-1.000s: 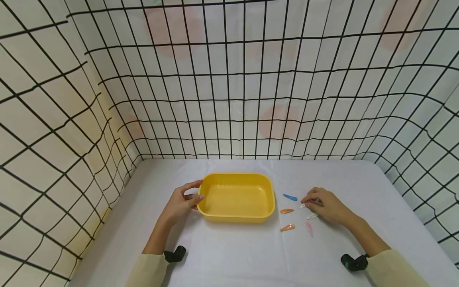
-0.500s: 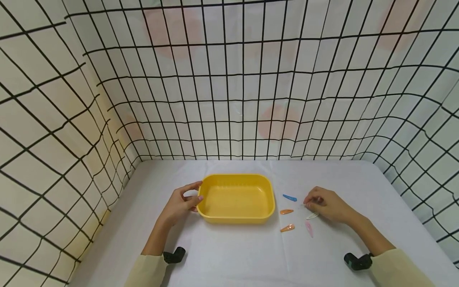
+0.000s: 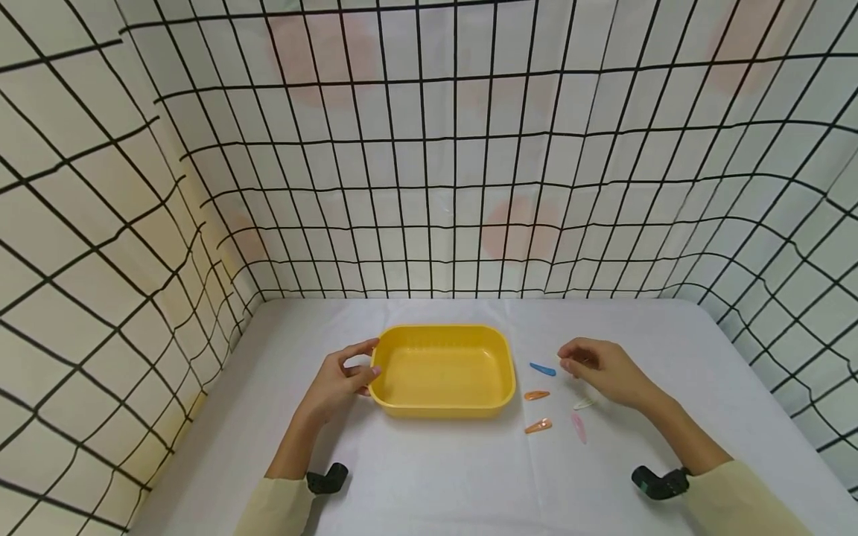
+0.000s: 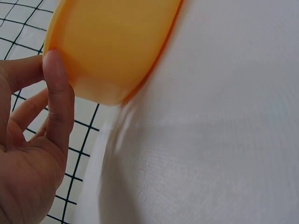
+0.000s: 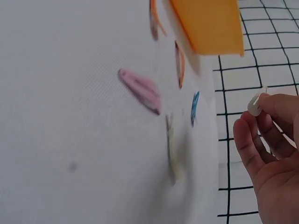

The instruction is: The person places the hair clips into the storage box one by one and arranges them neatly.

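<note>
My left hand [image 3: 338, 380] pinches the left rim of a yellow tray [image 3: 442, 410], thumb on the inside of the wall; the left wrist view shows this grip close up. In my right hand [image 3: 606, 368] a small white hair clip [image 5: 254, 106] is pinched between thumb and fingers, raised off the table. Below and around that hand lie another white hair clip [image 3: 585, 403], a pink hair clip [image 3: 579, 428], a blue hair clip [image 3: 543, 369], and two orange ones, an upper orange clip [image 3: 536, 395] and a lower orange clip [image 3: 538, 426].
A white cloth covers the table [image 3: 436, 476]. Black wire grid panels [image 3: 456, 186] stand along the back and both sides, with white sheeting behind them. Each wrist wears a black camera, the left camera [image 3: 328, 479] and the right camera [image 3: 660, 483].
My right hand has lifted the white hair clip from the cloth and moved slightly up and away. The left hand and the tray stay in place.
</note>
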Demonstrator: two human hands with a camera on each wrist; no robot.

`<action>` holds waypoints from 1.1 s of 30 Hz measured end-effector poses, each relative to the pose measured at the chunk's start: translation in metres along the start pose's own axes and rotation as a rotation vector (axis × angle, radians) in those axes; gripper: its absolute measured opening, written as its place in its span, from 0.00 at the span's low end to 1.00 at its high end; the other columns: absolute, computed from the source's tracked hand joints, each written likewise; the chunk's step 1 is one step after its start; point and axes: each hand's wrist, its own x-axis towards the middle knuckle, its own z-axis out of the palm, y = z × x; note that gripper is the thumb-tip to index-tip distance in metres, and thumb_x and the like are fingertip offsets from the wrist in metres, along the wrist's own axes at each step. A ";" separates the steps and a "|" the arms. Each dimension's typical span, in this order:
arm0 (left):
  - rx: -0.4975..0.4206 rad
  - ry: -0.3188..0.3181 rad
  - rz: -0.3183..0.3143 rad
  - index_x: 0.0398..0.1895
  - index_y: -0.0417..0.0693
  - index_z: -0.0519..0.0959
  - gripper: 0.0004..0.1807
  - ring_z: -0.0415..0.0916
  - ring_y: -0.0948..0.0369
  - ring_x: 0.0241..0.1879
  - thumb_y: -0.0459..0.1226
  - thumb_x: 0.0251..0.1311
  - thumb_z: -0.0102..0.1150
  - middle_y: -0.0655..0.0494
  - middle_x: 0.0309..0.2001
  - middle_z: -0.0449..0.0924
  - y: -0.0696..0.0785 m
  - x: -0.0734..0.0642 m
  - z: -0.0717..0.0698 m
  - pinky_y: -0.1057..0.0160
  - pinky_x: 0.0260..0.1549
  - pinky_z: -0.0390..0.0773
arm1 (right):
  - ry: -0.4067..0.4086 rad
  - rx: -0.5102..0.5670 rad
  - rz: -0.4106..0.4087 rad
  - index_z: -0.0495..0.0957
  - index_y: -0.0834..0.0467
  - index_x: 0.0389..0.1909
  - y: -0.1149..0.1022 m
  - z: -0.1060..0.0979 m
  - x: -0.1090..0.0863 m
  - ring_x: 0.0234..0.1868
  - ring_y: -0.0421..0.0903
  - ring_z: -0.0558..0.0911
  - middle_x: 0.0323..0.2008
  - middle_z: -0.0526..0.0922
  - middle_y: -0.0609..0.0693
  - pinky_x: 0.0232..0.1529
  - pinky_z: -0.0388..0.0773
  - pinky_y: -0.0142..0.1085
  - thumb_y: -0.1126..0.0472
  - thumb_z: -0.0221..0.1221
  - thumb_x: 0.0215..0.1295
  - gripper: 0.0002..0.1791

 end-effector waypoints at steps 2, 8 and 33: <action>0.000 0.009 -0.005 0.71 0.56 0.75 0.32 0.82 0.56 0.29 0.33 0.62 0.70 0.47 0.65 0.72 0.000 0.000 0.001 0.67 0.32 0.88 | -0.011 0.045 0.009 0.82 0.58 0.50 -0.006 0.000 0.002 0.38 0.46 0.84 0.41 0.86 0.51 0.41 0.87 0.33 0.54 0.62 0.73 0.13; 0.002 0.024 -0.014 0.71 0.55 0.75 0.32 0.83 0.55 0.30 0.33 0.62 0.70 0.45 0.65 0.72 0.002 -0.002 0.003 0.67 0.32 0.87 | -0.054 0.216 0.025 0.79 0.64 0.51 -0.025 0.005 0.013 0.36 0.47 0.86 0.41 0.85 0.61 0.44 0.89 0.42 0.55 0.61 0.75 0.16; 0.003 0.051 -0.022 0.69 0.55 0.77 0.32 0.82 0.56 0.31 0.32 0.60 0.71 0.46 0.63 0.72 0.001 0.001 0.010 0.66 0.30 0.87 | -0.105 0.589 0.104 0.81 0.71 0.46 -0.107 0.061 0.061 0.31 0.50 0.89 0.35 0.88 0.63 0.42 0.90 0.46 0.63 0.64 0.70 0.14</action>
